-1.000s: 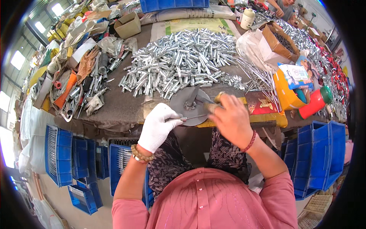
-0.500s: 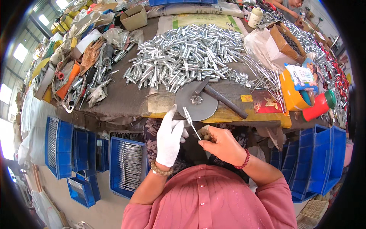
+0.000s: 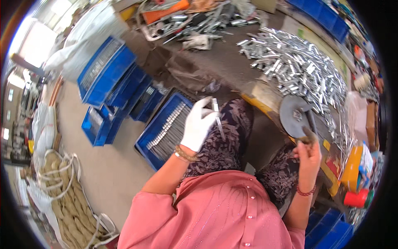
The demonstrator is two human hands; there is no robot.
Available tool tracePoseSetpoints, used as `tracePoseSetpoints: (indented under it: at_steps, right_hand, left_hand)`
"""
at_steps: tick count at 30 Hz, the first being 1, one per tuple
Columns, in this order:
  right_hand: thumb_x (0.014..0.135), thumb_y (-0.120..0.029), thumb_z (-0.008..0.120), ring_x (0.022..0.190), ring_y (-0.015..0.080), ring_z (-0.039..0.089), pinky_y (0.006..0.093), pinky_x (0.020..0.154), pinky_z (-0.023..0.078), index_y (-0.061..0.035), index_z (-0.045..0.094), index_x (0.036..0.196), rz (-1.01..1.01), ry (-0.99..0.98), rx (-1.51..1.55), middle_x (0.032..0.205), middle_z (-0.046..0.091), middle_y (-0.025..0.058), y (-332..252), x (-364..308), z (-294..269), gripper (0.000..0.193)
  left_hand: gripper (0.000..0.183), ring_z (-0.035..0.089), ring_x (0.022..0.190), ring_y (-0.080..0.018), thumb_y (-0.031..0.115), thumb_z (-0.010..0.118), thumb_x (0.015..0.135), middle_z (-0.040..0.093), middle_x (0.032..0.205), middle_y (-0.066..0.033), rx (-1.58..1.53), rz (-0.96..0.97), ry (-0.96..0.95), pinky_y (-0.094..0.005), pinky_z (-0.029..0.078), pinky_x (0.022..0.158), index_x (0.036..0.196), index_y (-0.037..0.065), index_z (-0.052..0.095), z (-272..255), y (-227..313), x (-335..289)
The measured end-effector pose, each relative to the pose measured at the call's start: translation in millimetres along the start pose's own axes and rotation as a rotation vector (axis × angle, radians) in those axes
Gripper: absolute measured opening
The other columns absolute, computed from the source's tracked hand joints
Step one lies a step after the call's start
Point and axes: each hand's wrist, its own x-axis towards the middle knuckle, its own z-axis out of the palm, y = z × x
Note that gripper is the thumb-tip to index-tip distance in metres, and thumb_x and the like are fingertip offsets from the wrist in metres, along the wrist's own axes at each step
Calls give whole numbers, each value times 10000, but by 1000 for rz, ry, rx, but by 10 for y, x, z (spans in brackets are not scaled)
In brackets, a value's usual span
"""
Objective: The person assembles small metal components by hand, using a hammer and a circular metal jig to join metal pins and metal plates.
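No lettering, numbers or signs can be read anywhere in this view.

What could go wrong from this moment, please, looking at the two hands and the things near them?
The metal rod is in the fingers of the gloved left hand, over the patterned trousers; it might slip and fall.

The right hand is close to the hammer on the round disc, so it could perhaps knock it.
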Motion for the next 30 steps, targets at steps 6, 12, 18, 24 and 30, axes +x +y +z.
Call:
tracePoseSetpoints:
  at_steps: [6, 12, 18, 24, 30]
  right_hand:
    - [1055, -86, 649, 750, 49, 602, 197, 631, 500, -42, 628, 1445, 64, -24, 11, 998, 670, -12, 112, 81, -78, 393]
    - [1068, -119, 647, 745, 53, 603, 201, 622, 492, -42, 636, 1429, 65, -13, 11, 975, 664, -12, 124, 111, -44, 369]
    - [1071, -129, 647, 739, 53, 606, 205, 621, 495, -41, 638, 1419, 51, 31, 24, 924, 661, -9, 81, 111, -45, 359]
    - [1043, -64, 649, 725, 57, 622, 204, 630, 532, -47, 658, 1404, 94, -18, 68, 998, 687, 3, 18, 82, 1, 362]
    - [1036, -63, 652, 736, 53, 637, 213, 628, 526, -27, 700, 1318, 64, -100, 83, 982, 700, -2, -55, 95, 92, 288]
  left_hand:
    - [537, 739, 975, -196, 184, 790, 917, 770, 1113, -150, 362, -293, 531, -328, 587, 846, 1392, -18, 641, -1673, -1133, -310]
    - [502, 733, 867, -188, 174, 800, 900, 775, 1034, -140, 544, -307, 673, -319, 577, 784, 1353, -4, 676, -2310, -1909, -492]
    - [471, 730, 824, -180, 205, 798, 905, 760, 933, -129, 607, -338, 632, -316, 570, 751, 1316, 2, 690, -1999, -1639, -236]
    - [474, 708, 1150, -421, 342, 788, 920, 744, 1205, -260, 799, -299, 758, -452, 537, 1002, 1230, -6, 701, -1862, -1550, -263]
    - [191, 700, 914, -215, 131, 696, 1026, 741, 1038, -137, 569, 330, 677, -343, 555, 856, 1138, -24, 700, -1176, -418, 332]
